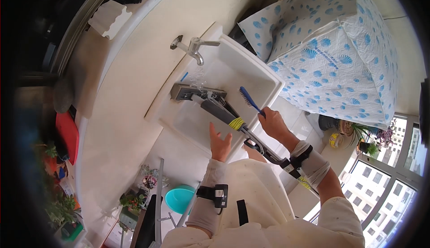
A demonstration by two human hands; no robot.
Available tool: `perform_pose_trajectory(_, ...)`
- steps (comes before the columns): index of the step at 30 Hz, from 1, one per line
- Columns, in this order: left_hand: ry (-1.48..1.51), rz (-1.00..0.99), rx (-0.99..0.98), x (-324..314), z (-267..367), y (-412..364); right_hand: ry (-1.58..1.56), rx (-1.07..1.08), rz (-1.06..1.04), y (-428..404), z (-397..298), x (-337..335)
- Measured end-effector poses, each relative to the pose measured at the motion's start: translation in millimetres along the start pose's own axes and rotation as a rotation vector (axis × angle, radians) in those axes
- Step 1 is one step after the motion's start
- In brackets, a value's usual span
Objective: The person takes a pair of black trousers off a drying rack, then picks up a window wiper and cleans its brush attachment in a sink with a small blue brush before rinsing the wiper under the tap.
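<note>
In my right hand (272, 123) is the handle of a blue scrub brush (248, 96), its pale bristles facing into the white sink (250, 56). My left hand (220, 144) is over the sink's near side, fingers spread and holding nothing. A sponge mop (220, 112) leans out of the basin between my hands, its shaft running back beside my right forearm. The mop's flat grey head (184, 92) lies in the sink below the chrome tap (196, 49). Water (199, 76) falls from the tap onto the head.
A cloth cover with blue shells (322, 53) drapes a bulky object beyond the sink's right side. A turquoise basin (180, 199) and a metal-framed stand (159, 201) are at lower left. Potted plants (369, 147) line the window at right. A red item (66, 137) sits on the left ledge.
</note>
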State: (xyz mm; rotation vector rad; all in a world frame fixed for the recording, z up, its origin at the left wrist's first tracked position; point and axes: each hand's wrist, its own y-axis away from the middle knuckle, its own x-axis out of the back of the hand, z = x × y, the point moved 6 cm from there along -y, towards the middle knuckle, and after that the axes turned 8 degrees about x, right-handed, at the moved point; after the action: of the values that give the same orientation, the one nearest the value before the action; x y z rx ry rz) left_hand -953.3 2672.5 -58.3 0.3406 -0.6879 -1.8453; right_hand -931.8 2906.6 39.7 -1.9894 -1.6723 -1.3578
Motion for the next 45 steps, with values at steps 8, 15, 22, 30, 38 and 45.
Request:
perform_pose_trajectory(8, 0.356, -0.2, 0.443, -34.7, -40.7, 59.7, -0.01, -0.433, -0.646, 276.9, 161.2, 55.3)
perform_pose_trajectory(15, 0.51, -0.041, 0.44, -86.8, -67.2, 56.5, -0.8, -0.585, -0.545, 384.4, 140.3, 38.1)
perform_pose_trajectory(22, 0.812, 0.134, 0.246, -57.4, -41.0, 71.6, -1.328, -0.489, -0.491, 408.9, 3.4, 98.6)
perform_pose_trajectory(30, 0.162, 0.851, 0.074, 47.3, -15.2, 196.1, -1.219, -0.417, -0.39, 426.2, -27.9, 117.4)
perform_pose_trajectory(38, 0.464, 0.694, 0.208, 44.9, 24.8, 356.6, -1.205, -0.406, -0.392, 436.6, -35.4, 100.3)
perform_pose_trajectory(45, 0.535, 0.317, 0.162, -29.7, 49.1, 418.5, -1.176, -0.301, -0.347, 438.3, -53.4, 96.0)
